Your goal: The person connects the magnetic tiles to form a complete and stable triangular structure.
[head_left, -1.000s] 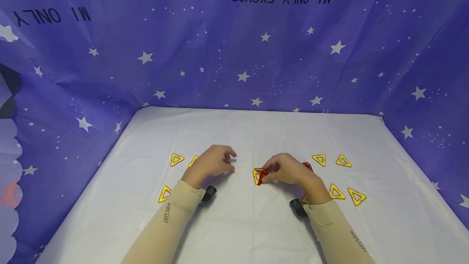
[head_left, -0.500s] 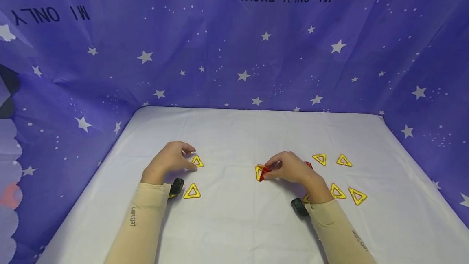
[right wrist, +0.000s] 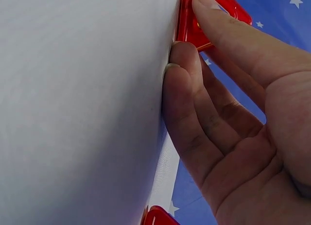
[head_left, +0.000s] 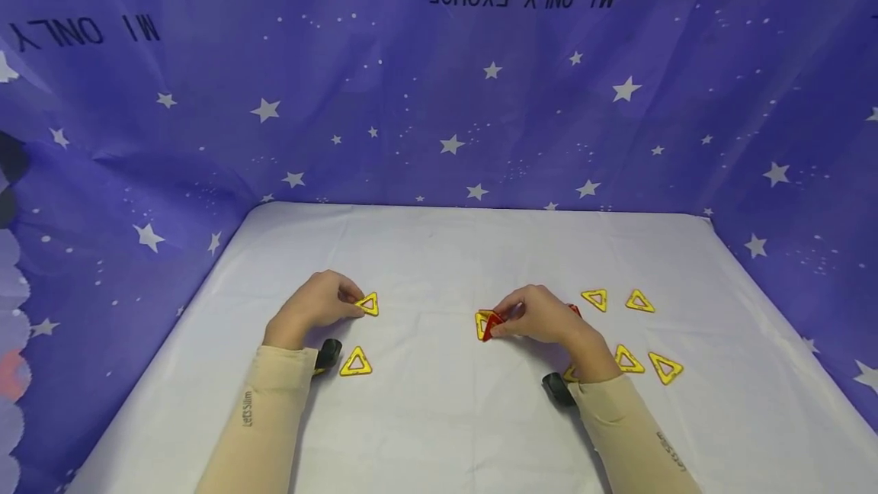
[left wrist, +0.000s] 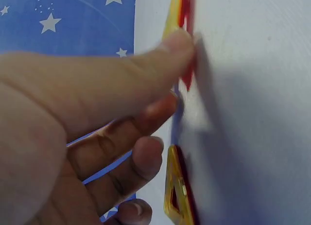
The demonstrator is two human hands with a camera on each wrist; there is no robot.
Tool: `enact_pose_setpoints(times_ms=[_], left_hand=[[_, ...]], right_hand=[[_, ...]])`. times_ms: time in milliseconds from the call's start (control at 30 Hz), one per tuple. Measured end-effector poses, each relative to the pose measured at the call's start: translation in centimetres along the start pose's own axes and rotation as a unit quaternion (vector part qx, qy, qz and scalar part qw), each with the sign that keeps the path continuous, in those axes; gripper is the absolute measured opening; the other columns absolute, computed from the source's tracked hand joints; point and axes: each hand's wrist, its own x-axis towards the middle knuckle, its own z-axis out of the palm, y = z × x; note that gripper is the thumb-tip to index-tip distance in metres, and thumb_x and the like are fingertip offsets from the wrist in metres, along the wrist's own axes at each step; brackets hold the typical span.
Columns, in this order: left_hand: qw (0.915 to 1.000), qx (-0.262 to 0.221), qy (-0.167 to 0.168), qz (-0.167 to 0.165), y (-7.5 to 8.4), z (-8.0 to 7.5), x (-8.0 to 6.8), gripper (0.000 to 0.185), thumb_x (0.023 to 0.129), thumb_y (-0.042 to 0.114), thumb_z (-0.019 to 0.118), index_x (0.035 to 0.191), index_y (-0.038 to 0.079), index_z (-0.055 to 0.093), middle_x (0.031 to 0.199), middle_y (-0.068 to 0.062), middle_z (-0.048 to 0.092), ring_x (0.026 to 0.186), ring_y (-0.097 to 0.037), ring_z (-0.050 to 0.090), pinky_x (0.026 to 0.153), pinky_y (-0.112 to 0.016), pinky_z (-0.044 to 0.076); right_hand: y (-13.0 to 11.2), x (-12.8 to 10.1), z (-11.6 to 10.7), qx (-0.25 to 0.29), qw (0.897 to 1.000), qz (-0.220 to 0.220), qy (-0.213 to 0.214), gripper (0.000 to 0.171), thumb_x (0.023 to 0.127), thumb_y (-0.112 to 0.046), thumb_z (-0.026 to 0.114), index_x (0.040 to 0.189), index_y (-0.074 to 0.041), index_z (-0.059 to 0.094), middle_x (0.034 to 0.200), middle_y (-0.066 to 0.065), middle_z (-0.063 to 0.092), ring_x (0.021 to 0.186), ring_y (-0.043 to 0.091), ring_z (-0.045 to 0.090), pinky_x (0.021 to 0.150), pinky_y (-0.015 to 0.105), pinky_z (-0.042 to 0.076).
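Note:
At the left of the head view, my left hand (head_left: 314,311) pinches the near corner of a yellow triangular magnetic tile (head_left: 369,304) with thumb and fingers. In the left wrist view the thumb tip overlaps this tile (left wrist: 172,16), whose edge is red. A second triangular tile (left wrist: 176,186) stands out below the fingers there. My right hand (head_left: 538,315) grips a small standing piece made of red and yellow triangular tiles (head_left: 492,326) near the table's middle. Its thumb presses on the red tile (right wrist: 190,36), and the other fingertips rest close against the white cloth.
Another yellow triangle (head_left: 356,362) lies in front of the left hand. Several more, such as one yellow tile (head_left: 640,301), are spread at the right. A red piece (head_left: 575,310) shows behind the right hand. Black wrist cameras (head_left: 559,389) hang under both wrists. A purple starry curtain (head_left: 384,97) surrounds the white table (head_left: 425,418).
My left hand has moved left from near the middle to the yellow tile, and its fingers have closed on the tile's corner. The right hand holds its piece in nearly the same place.

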Motion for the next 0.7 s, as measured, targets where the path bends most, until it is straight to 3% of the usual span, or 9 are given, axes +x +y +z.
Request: enact_pose_setpoints(times_ms=[200,400,533,700], left_hand=[[0.9993,-0.017,0.013,0.030,0.4,0.4,0.3,0.028,0.084,0.024,0.083,0.109,0.011,0.078,0.099,0.001,0.071,0.088,-0.017,0.062,0.082,-0.042,0.050],[0.9962,-0.052,0.043,0.055,2.1,1.6,0.9,0.029,0.082,0.022,0.084,0.110,0.013,0.080,0.100,0.001,0.073,0.088,-0.017,0.063,0.079,-0.040,0.050],[0.9936,-0.066,0.039,0.083,4.2,2.6,0.9,0.029,0.082,0.018,0.084,0.110,0.013,0.079,0.094,0.004,0.072,0.082,-0.014,0.062,0.073,-0.035,0.050],[0.9897,-0.074,0.011,0.122,7.9,4.2,1.0,0.025,0.083,0.015,0.083,0.107,0.010,0.080,0.086,0.007,0.071,0.074,-0.012,0.061,0.066,-0.031,0.049]], right_hand=[[-0.1,0.1,0.0,0.004,1.000,0.004,-0.003,0.028,0.077,-0.025,0.090,0.101,-0.012,0.081,0.092,-0.005,0.070,0.078,0.014,0.061,0.068,0.033,0.051],[0.2,0.2,0.1,0.012,1.000,0.007,-0.001,0.029,0.076,-0.023,0.090,0.101,-0.011,0.081,0.092,-0.004,0.071,0.079,0.013,0.062,0.068,0.032,0.051],[0.1,0.3,0.2,0.009,1.000,0.015,0.001,0.029,0.075,-0.022,0.091,0.100,-0.011,0.081,0.091,-0.004,0.071,0.077,0.013,0.062,0.067,0.031,0.051],[-0.1,0.3,0.2,-0.002,1.000,0.026,0.007,0.030,0.074,-0.023,0.092,0.099,-0.012,0.081,0.089,-0.006,0.070,0.077,0.013,0.060,0.066,0.031,0.050]])
